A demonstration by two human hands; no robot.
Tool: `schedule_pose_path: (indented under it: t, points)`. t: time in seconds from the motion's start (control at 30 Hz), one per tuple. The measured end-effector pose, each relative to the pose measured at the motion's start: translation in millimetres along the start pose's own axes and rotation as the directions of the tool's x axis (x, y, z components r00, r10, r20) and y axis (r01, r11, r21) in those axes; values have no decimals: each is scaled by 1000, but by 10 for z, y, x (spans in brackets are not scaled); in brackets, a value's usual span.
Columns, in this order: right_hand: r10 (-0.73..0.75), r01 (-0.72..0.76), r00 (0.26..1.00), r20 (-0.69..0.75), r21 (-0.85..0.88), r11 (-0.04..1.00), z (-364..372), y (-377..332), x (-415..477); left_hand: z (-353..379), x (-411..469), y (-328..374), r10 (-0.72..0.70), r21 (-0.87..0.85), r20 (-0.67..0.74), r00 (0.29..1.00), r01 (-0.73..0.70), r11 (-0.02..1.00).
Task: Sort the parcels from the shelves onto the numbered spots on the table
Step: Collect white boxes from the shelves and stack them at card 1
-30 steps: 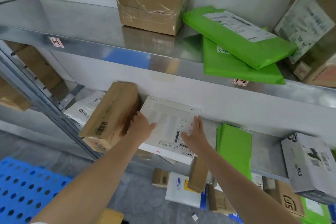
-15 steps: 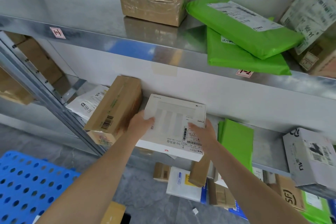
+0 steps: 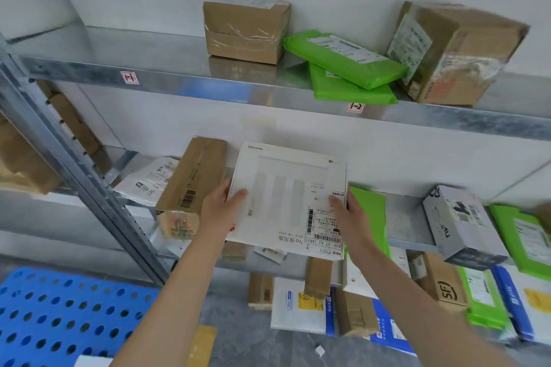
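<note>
While flat white cardboard box (image 3: 286, 199) is gripped at both side edges by left hand (image 3: 220, 211) and right hand (image 3: 348, 217), thumbs on top, at front of galvanised middle shelf (image 3: 402, 223), slip is risked. Adjacent leaning brown carton (image 3: 190, 182) could be toppled.

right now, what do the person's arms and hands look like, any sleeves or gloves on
Both are bare. The left hand and the right hand wear no gloves, and no ring, watch or wristband shows on either. The forearms are uncovered all the way to the bottom edge of the picture, so no sleeve is clearly in view.
</note>
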State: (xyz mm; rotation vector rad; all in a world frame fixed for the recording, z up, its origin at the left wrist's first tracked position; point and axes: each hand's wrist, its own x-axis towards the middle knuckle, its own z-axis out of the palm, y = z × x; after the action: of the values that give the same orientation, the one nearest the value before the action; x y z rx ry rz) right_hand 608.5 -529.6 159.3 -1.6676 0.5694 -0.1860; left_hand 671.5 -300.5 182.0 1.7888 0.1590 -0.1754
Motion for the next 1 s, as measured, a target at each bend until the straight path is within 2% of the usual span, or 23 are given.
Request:
schedule_pose_path:
  t: [0.17,0.33,0.5,0.77,1.0]
  points:
    - [-23,22,1000,0,181,983,-97,27,-471,-148,-418,-7,13,-79,-11,1000,-14,997]
    - [-122,114,992,26,194,974,-214,-115,-940,-336,-927,15,73,-215,-57,996,-83,973]
    - [-211,197,975,68,178,964,-494,-280,-1405,-378,-1490,68,111,-349,-46,993,-120,929]
    - [-323,317,946,36,117,941,-1273,-247,-2421,-190,-2829,121,106,-359,-113,988,-140,923]
    - [-301,289,952,64,142,947,-1622,70,-3255,-198,-3961,-107,88,-353,-172,981,-145,924]
